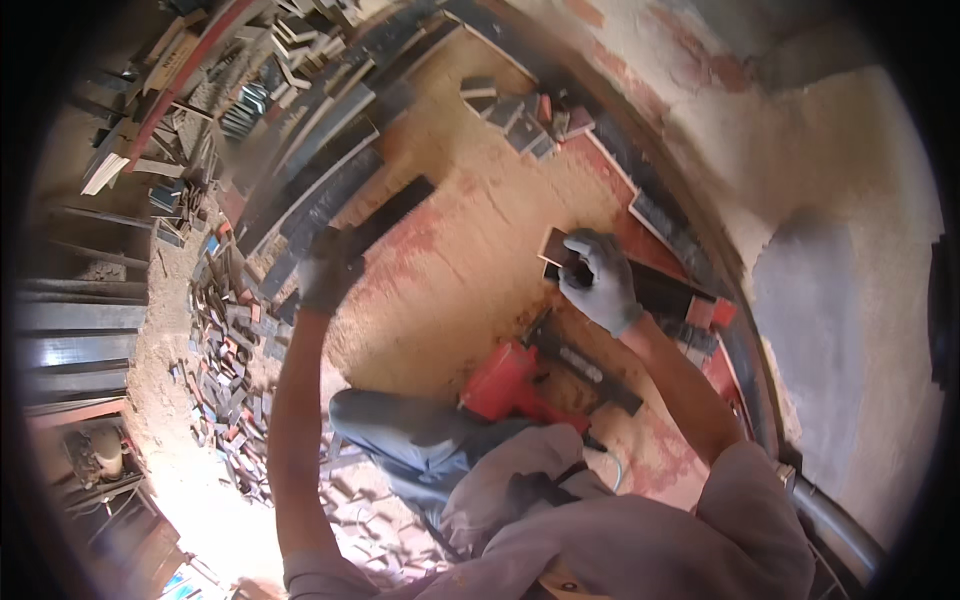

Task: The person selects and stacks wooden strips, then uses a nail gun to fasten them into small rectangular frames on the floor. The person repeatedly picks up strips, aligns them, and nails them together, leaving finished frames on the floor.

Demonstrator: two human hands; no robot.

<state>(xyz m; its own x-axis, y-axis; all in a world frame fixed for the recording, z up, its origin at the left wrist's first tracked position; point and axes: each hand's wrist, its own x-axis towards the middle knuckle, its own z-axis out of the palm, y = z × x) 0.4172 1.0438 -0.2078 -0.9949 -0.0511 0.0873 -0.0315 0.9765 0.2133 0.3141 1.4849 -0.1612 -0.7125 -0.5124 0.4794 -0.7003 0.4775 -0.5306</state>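
My left hand (328, 272), in a glove and blurred by motion, is closed around the near end of a dark wooden strip (396, 213) at the left edge of the sawdust-covered work surface. My right hand (602, 284) wears a pale grey glove. Its fingers curl over a small dark wooden block (556, 246) with light cut edges, beside a longer dark board (660, 290). Between my arms lies a red power nailer (500, 382) with a long black magazine (585, 372), close to my bent knee.
Several dark wood pieces (525, 125) lie at the far side of the work surface (470, 240). Long dark boards (320, 190) line its left edge. Offcuts (225, 370) heap on the floor at left. A plastered wall (820, 150) stands at right.
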